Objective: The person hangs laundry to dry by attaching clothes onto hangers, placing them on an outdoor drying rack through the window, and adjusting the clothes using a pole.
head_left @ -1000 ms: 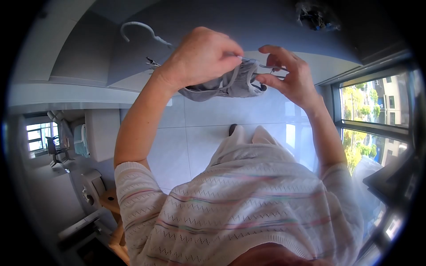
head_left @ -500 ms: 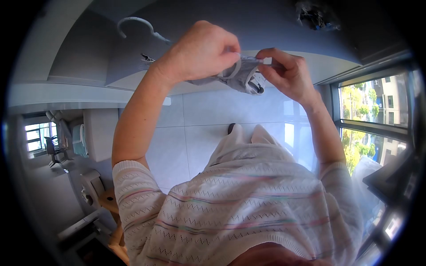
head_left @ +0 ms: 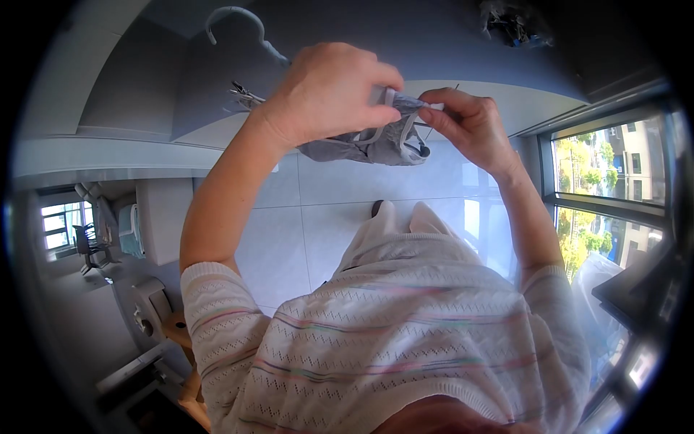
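Observation:
A grey bra-like garment [head_left: 336,150] with straps hangs between my hands, over the floor. My left hand [head_left: 329,90] is closed round its upper edge, thumb and fingers near a strap. Close by, my right hand [head_left: 470,126] pinches the garment's end, where a small white piece shows between finger and thumb. A white hanger hook [head_left: 242,14] sticks up behind my left hand, and metal clips [head_left: 246,94] show left of that wrist. My left hand hides the middle of the hanger, so I cannot tell how the garment is attached.
A grey shelf surface [head_left: 405,43] lies beyond my hands, with a clear plastic bag of dark items [head_left: 513,25] on it. Windows [head_left: 607,173] stand at right, above a translucent plastic bag [head_left: 600,304]. Pale floor tiles [head_left: 275,239] lie below; wooden furniture [head_left: 177,329] is at lower left.
The hanger hook has shifted up and to the right. My left hand has moved slightly right and down, and the garment hangs a little lower, with more of it showing.

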A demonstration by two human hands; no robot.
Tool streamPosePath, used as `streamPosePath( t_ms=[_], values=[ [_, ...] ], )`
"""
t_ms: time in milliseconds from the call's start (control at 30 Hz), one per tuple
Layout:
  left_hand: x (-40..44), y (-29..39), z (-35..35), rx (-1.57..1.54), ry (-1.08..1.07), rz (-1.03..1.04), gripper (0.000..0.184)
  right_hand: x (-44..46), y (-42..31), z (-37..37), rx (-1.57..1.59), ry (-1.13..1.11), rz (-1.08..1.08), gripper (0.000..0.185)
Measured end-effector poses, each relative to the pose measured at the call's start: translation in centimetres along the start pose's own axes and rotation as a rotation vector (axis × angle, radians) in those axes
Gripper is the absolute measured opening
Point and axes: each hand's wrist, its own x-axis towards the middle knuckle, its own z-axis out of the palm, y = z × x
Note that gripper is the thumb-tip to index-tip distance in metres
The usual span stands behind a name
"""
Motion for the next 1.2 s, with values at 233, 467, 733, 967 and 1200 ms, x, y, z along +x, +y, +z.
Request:
streamPosePath(
  t_ms=[233, 467, 733, 967, 1200],
  values=[
    [0.0, -0.6, 0.8, 0.096, 0.076, 0.006, 0.011, 0.2, -0.4, 0.1, 0.036, -0.004, -0.028, 0.025],
    [1.0, -1.6, 1.0, 0.042, 0.017, -0.029, 0.011, 0.6, 0.6, 0.3, 0.055, 0.064, -0.03, 0.023],
    [0.7, -1.8, 0.8, 0.029, 0.029, -0.006, 0.014, 0.6, 1.0, 0.0, 0.021, 0.106, -0.048, 0.021],
    [0.0, -2.5, 1.1, -0.024, 0.028, 0.019, 0.013, 0.8, 1.3, -0.2, 0.139, 0.022, 0.027, 0.02],
    [-0.3, -1.9, 1.3, -0.053, -0.016, -0.037, 0.012, 1.4, 3.4, -1.5, 0.233, -0.172, 0.041, 0.022]
  ],
)
